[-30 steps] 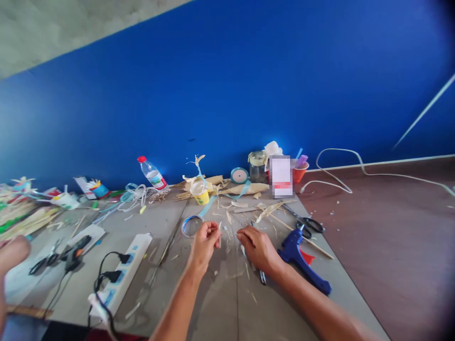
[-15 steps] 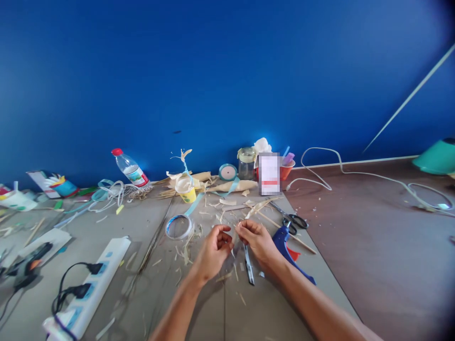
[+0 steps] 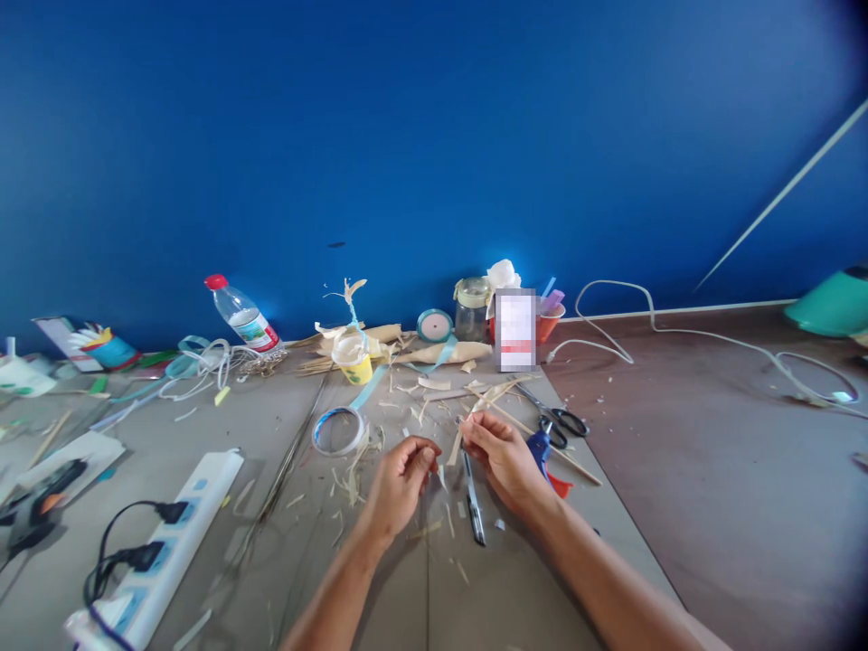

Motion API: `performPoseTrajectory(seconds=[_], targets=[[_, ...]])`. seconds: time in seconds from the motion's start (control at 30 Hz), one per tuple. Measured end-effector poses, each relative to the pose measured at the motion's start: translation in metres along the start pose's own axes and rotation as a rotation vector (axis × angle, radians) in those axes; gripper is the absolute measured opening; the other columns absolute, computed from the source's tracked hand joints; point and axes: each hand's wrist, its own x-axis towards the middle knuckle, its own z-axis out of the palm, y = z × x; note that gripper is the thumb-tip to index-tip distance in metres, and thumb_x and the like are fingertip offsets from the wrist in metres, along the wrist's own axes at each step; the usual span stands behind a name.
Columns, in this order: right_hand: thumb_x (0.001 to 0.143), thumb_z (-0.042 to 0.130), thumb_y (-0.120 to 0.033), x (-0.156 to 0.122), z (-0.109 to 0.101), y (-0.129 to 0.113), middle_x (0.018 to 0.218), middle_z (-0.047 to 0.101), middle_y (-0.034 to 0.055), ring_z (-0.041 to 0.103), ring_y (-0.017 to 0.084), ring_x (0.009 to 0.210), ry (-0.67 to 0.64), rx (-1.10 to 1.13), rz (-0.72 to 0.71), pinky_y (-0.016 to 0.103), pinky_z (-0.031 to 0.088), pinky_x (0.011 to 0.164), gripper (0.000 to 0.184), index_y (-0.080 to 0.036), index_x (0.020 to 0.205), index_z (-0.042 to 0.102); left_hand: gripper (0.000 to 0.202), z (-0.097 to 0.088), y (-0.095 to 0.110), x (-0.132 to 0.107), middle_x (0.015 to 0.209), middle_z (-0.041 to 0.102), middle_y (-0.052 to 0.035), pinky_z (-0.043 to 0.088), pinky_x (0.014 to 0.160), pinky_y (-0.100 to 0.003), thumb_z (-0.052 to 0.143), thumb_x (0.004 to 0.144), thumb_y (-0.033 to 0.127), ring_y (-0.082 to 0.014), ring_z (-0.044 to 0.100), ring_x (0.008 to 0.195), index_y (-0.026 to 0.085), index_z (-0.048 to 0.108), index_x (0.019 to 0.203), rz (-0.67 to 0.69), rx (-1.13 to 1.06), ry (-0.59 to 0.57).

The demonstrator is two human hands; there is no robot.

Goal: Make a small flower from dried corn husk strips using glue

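Pale tan strip (image 3: 456, 447), yellow cup (image 3: 355, 370), blue glue gun (image 3: 541, 448), grey tabletop (image 3: 495, 597)

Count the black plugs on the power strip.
2, on the power strip: upper plug farther away, lower plug nearer the camera. Its near end is partly hidden.

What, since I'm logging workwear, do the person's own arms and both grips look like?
The left forearm and right forearm are bare and taper toward the wrists, with no sleeve, watch or bracelet in view. The left grip and right grip are ungloved, and no ring or marking shows.
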Motion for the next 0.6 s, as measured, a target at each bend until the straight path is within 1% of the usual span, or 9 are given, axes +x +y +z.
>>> performPoseTrajectory(seconds=[0.07, 0.13, 0.27, 0.33, 0.43, 0.5, 0.6], targets=[[0.067, 0.067, -0.032, -0.001, 0.001, 0.002, 0.049, 0.045, -0.0057, 0.033, 0.006, 0.046, -0.011, -0.026, -0.006, 0.022, 0.024, 0.048, 0.020, -0.016, 0.060, 0.055, 0.029, 0.002, 0.001, 0.000, 0.066, 0.056, 0.0001, 0.030, 0.045, -0.021, 0.048, 0.079, 0.041, -0.0073, 0.040, 0.046, 0.015, 0.059, 0.083, 0.004, -0.026, -0.021], [0.066, 0.067, -0.033, -0.002, 0.002, 0.006, 0.049, 0.044, -0.0059, 0.033, 0.006, 0.046, -0.017, -0.053, -0.018, 0.022, 0.024, 0.048, 0.021, -0.017, 0.060, 0.055, 0.027, 0.005, 0.002, 0.000, 0.065, 0.056, 0.0005, 0.030, 0.044, -0.021, 0.053, 0.076, 0.040, -0.0071, 0.038, 0.045, 0.015, 0.060, 0.084, -0.025, -0.054, -0.043], [0.066, 0.067, -0.036, -0.002, 0.003, 0.008, 0.050, 0.044, -0.0059, 0.034, 0.007, 0.045, -0.042, -0.142, -0.049, 0.022, 0.025, 0.047, 0.022, -0.017, 0.063, 0.057, 0.015, 0.009, 0.001, 0.002, 0.057, 0.052, 0.0027, 0.027, 0.044, -0.020, 0.059, 0.069, 0.030, -0.0067, 0.035, 0.046, 0.015, 0.060, 0.070, -0.056, -0.071, -0.053], [0.068, 0.064, -0.039, -0.001, 0.002, 0.004, 0.052, 0.045, -0.0053, 0.035, 0.008, 0.047, -0.038, -0.208, -0.079, 0.023, 0.027, 0.048, 0.023, -0.017, 0.067, 0.058, 0.013, 0.009, 0.000, 0.003, 0.053, 0.048, 0.0040, 0.025, 0.045, -0.020, 0.059, 0.069, 0.028, -0.0064, 0.034, 0.046, 0.015, 0.058, 0.064, -0.046, -0.073, -0.030], [0.071, 0.059, -0.042, -0.002, -0.001, -0.007, 0.055, 0.047, -0.0042, 0.038, 0.009, 0.049, 0.013, -0.290, -0.153, 0.023, 0.030, 0.050, 0.025, -0.017, 0.071, 0.059, 0.015, 0.006, -0.001, 0.006, 0.051, 0.044, 0.0058, 0.023, 0.044, -0.019, 0.058, 0.068, 0.029, -0.0056, 0.032, 0.044, 0.015, 0.055, 0.063, -0.073, -0.131, 0.044], [0.073, 0.058, -0.042, -0.002, -0.004, -0.014, 0.058, 0.049, -0.0034, 0.038, 0.009, 0.050, 0.048, -0.311, -0.192, 0.023, 0.031, 0.051, 0.024, -0.017, 0.071, 0.058, 0.017, 0.004, -0.003, 0.008, 0.051, 0.044, 0.0061, 0.021, 0.043, -0.019, 0.058, 0.068, 0.031, -0.0050, 0.032, 0.043, 0.015, 0.053, 0.064, -0.109, -0.190, 0.083], [0.074, 0.057, -0.038, -0.002, -0.007, -0.022, 0.063, 0.051, -0.0027, 0.038, 0.008, 0.050, 0.068, -0.325, -0.214, 0.023, 0.031, 0.052, 0.021, -0.018, 0.075, 0.059, 0.020, 0.002, -0.005, 0.010, 0.055, 0.048, 0.0054, 0.020, 0.043, -0.019, 0.061, 0.066, 0.033, -0.0042, 0.032, 0.042, 0.015, 0.053, 0.068, -0.135, -0.261, 0.103]])
